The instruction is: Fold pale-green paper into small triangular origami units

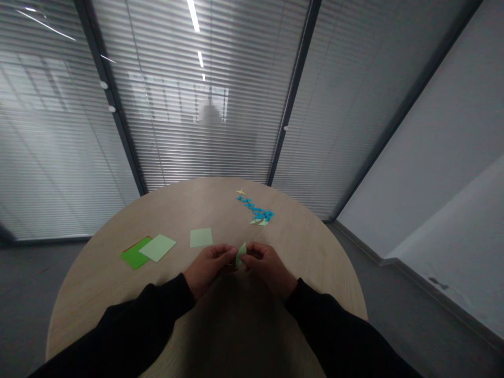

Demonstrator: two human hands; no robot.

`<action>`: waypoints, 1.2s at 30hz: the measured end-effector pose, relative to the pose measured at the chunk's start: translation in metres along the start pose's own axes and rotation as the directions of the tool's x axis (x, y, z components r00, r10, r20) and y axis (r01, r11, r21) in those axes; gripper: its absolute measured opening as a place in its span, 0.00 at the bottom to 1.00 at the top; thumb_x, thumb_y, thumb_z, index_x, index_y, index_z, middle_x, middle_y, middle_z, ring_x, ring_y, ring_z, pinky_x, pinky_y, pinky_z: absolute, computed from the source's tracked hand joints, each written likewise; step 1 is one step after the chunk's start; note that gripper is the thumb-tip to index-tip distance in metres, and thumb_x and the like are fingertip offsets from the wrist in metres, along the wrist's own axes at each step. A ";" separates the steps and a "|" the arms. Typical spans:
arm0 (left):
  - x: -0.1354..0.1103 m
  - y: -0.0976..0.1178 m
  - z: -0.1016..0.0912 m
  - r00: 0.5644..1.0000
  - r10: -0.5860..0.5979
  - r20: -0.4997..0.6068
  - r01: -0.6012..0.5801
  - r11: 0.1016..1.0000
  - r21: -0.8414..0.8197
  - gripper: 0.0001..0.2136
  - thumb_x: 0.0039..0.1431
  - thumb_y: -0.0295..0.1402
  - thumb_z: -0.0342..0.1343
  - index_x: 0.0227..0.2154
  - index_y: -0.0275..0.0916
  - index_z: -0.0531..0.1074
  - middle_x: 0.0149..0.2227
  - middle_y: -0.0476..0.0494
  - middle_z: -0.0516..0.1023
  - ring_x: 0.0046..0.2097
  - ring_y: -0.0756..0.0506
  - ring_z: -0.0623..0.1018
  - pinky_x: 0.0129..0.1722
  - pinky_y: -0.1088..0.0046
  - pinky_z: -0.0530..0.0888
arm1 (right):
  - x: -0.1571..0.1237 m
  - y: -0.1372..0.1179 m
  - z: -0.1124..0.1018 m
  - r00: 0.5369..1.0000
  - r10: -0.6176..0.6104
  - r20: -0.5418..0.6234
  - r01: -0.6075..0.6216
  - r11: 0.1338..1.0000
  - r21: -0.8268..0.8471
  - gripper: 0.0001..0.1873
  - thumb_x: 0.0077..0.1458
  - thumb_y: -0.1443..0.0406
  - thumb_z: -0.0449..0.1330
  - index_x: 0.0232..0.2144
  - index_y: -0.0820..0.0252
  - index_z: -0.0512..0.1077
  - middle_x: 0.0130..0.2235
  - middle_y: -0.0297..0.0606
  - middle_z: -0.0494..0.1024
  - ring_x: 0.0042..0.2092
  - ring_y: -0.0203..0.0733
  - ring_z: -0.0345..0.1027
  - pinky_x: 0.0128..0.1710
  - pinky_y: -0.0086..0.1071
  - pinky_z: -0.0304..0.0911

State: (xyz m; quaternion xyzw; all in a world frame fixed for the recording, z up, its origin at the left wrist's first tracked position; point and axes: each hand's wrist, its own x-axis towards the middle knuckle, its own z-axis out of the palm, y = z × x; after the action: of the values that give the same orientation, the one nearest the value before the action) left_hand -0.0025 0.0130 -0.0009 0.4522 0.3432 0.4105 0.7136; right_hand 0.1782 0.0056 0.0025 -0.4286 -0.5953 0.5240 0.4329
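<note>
My left hand (208, 269) and my right hand (266, 265) meet above the near middle of the round wooden table (293, 247). Between their fingertips they pinch a folded pale green paper (241, 255). To the left lie a pale green sheet (157, 248) and a bright green sheet (135, 253), overlapping, with a red edge (137, 239) showing beneath. A pale green square (201, 237) lies closest to my left hand. Farther off are a cluster of folded blue paper pieces (255, 209), pale green pieces (259, 221) and a small yellow paper star (240, 192).
The table's far rim meets a glass partition with slatted blinds (205, 142). A grey floor (31, 283) surrounds the table, and a pale wall (425, 157) stands at the right. My black sleeves (145, 315) reach in from the bottom edge.
</note>
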 end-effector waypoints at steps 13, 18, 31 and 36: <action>0.002 -0.003 -0.003 0.999 0.019 0.041 -0.020 0.999 0.035 0.17 0.49 0.46 0.68 0.30 0.33 0.78 0.28 0.45 0.77 0.29 0.50 0.72 0.33 0.74 0.68 | -0.002 -0.010 -0.004 0.998 0.012 0.063 -0.012 1.000 0.001 0.16 0.48 0.55 0.68 0.28 0.62 0.74 0.26 0.31 0.72 0.27 0.33 0.64 0.29 0.29 0.60; 0.003 -0.005 -0.005 0.999 0.043 -0.006 -0.042 0.991 0.125 0.16 0.51 0.45 0.66 0.33 0.34 0.78 0.29 0.45 0.79 0.30 0.50 0.74 0.32 0.73 0.68 | -0.002 -0.007 -0.005 0.996 0.025 0.083 -0.025 1.000 0.003 0.17 0.48 0.53 0.68 0.29 0.61 0.74 0.26 0.32 0.73 0.27 0.34 0.65 0.29 0.29 0.61; 0.000 -0.001 -0.005 0.997 0.073 0.010 -0.073 0.977 0.198 0.17 0.48 0.45 0.68 0.32 0.35 0.76 0.30 0.45 0.80 0.31 0.48 0.75 0.34 0.72 0.69 | 0.000 0.002 -0.001 0.999 -0.011 0.039 0.011 1.000 -0.016 0.15 0.49 0.55 0.67 0.31 0.62 0.73 0.27 0.32 0.74 0.25 0.32 0.65 0.27 0.28 0.60; 0.000 -0.001 -0.005 0.992 0.125 -0.030 -0.110 0.947 0.302 0.17 0.49 0.46 0.67 0.30 0.35 0.76 0.29 0.44 0.79 0.31 0.47 0.75 0.33 0.72 0.68 | -0.002 0.001 0.003 1.000 -0.019 -0.025 0.017 0.998 -0.063 0.15 0.49 0.56 0.67 0.27 0.60 0.69 0.24 0.30 0.73 0.25 0.33 0.65 0.25 0.28 0.59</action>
State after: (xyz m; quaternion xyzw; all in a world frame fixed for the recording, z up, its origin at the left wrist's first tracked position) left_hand -0.0063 0.0139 -0.0037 0.5649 0.3911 0.4063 0.6024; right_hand 0.1760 0.0032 0.0012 -0.4434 -0.6096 0.4956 0.4315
